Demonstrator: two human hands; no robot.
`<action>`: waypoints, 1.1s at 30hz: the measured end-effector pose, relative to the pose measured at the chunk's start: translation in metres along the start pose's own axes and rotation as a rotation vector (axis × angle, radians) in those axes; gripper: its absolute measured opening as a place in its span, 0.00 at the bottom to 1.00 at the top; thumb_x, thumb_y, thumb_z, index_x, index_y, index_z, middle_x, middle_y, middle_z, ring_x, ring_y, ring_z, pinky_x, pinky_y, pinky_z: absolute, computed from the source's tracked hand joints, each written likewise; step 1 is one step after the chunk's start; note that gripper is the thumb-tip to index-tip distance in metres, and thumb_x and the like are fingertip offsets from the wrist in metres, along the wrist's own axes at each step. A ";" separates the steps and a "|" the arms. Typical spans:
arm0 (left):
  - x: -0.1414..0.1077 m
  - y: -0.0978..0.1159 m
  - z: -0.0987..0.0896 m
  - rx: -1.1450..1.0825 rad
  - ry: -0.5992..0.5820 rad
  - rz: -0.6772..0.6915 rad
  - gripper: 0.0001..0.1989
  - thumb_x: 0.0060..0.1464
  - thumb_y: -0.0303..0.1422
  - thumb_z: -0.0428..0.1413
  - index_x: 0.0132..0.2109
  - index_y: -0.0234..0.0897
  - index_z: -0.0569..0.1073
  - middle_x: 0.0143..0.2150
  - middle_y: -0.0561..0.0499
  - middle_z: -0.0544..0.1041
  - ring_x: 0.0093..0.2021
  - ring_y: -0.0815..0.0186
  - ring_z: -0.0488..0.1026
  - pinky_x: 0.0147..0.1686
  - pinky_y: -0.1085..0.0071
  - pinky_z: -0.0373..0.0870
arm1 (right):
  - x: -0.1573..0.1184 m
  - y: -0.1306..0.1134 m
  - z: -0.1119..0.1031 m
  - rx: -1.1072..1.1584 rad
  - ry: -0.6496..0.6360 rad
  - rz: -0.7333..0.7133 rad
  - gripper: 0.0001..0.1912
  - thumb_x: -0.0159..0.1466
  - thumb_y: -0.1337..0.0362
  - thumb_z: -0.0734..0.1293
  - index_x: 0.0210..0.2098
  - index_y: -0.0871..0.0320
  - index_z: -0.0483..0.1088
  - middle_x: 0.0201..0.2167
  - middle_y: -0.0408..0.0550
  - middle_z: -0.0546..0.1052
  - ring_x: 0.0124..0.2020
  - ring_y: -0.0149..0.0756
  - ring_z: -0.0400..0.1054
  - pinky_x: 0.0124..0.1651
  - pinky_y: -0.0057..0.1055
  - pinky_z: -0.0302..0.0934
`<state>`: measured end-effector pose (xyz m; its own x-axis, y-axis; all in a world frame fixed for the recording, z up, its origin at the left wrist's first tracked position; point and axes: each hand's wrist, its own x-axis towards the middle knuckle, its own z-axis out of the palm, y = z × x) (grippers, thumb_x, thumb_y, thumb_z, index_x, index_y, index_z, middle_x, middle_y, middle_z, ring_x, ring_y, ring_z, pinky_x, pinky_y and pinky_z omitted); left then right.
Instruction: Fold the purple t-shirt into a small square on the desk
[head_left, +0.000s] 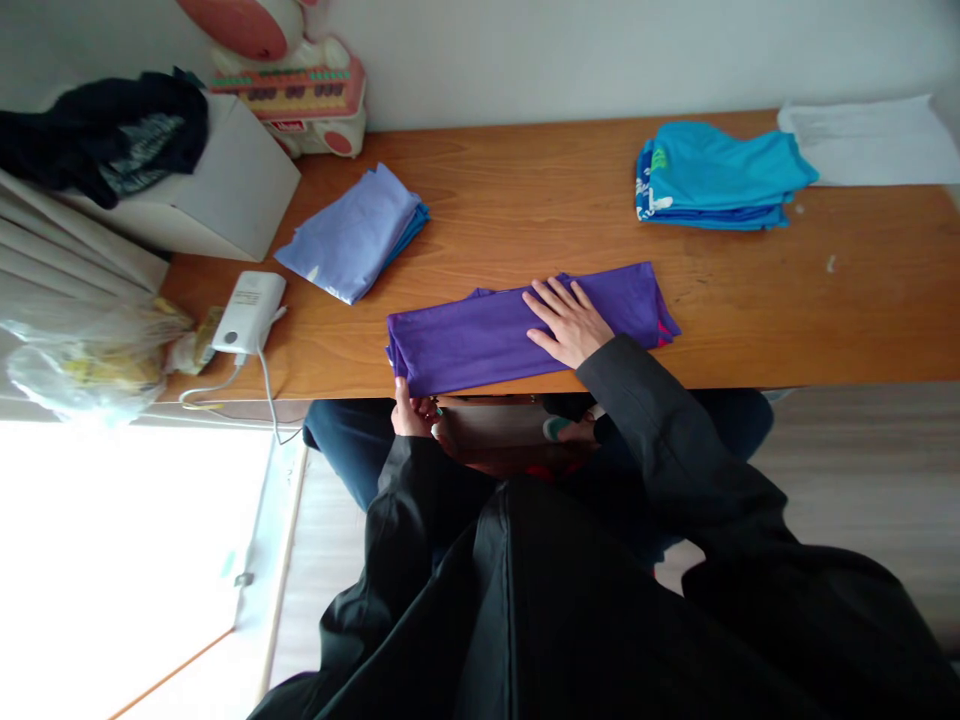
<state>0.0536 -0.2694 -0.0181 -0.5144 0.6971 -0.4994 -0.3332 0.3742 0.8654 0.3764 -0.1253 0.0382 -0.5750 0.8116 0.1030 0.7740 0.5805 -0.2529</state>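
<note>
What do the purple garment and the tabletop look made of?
Purple garment: thin knit fabric, slight sheen, soft folds, likely synthetic or a cotton blend. Right hand flat on it, left hand grips its end. Table: wood or veneer, visible grain, satin finish.

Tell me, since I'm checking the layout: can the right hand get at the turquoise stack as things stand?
Probably yes. The right hand lies flat on the purple garment, and only bare tabletop separates it from the turquoise stack.

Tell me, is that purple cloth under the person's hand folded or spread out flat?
Folded. The purple cloth lies as a long narrow band with layered edges at its left end; the right hand presses flat on it, and the left hand grips its near corner.
</note>
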 end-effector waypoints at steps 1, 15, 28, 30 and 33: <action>0.002 0.000 0.000 -0.017 0.015 -0.026 0.41 0.52 0.76 0.60 0.27 0.48 0.52 0.19 0.61 0.51 0.17 0.69 0.56 0.16 0.70 0.58 | 0.000 0.000 0.000 -0.005 -0.001 -0.001 0.39 0.80 0.50 0.64 0.86 0.58 0.60 0.88 0.53 0.53 0.88 0.59 0.46 0.89 0.68 0.38; -0.026 0.016 -0.012 0.228 -0.033 0.133 0.32 0.68 0.56 0.60 0.21 0.42 0.77 0.21 0.44 0.79 0.20 0.60 0.77 0.23 0.65 0.80 | 0.001 -0.003 -0.002 0.010 -0.015 -0.003 0.39 0.80 0.51 0.63 0.86 0.57 0.60 0.88 0.52 0.53 0.89 0.59 0.45 0.89 0.68 0.37; 0.011 0.043 -0.017 0.003 -0.089 0.346 0.31 0.69 0.62 0.51 0.65 0.53 0.79 0.71 0.44 0.83 0.70 0.52 0.82 0.63 0.52 0.87 | 0.028 -0.020 0.007 0.019 0.001 -0.057 0.39 0.81 0.49 0.62 0.86 0.56 0.60 0.87 0.54 0.54 0.88 0.58 0.46 0.89 0.66 0.36; 0.017 0.051 -0.009 0.094 -0.172 0.417 0.36 0.72 0.62 0.39 0.74 0.57 0.73 0.78 0.49 0.76 0.79 0.55 0.72 0.72 0.51 0.80 | 0.036 -0.022 0.011 0.028 0.006 -0.054 0.38 0.81 0.50 0.62 0.85 0.57 0.61 0.87 0.54 0.54 0.89 0.58 0.45 0.89 0.66 0.35; 0.024 0.058 -0.001 0.104 -0.213 0.465 0.40 0.73 0.62 0.31 0.78 0.57 0.69 0.79 0.50 0.75 0.82 0.57 0.67 0.75 0.51 0.76 | 0.046 -0.025 0.011 0.109 0.025 -0.034 0.37 0.81 0.50 0.63 0.84 0.58 0.63 0.87 0.55 0.55 0.89 0.57 0.45 0.89 0.65 0.34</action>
<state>0.0211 -0.2315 0.0200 -0.4139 0.9089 -0.0512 -0.0220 0.0463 0.9987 0.3277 -0.1030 0.0383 -0.5927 0.7936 0.1373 0.7198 0.5984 -0.3519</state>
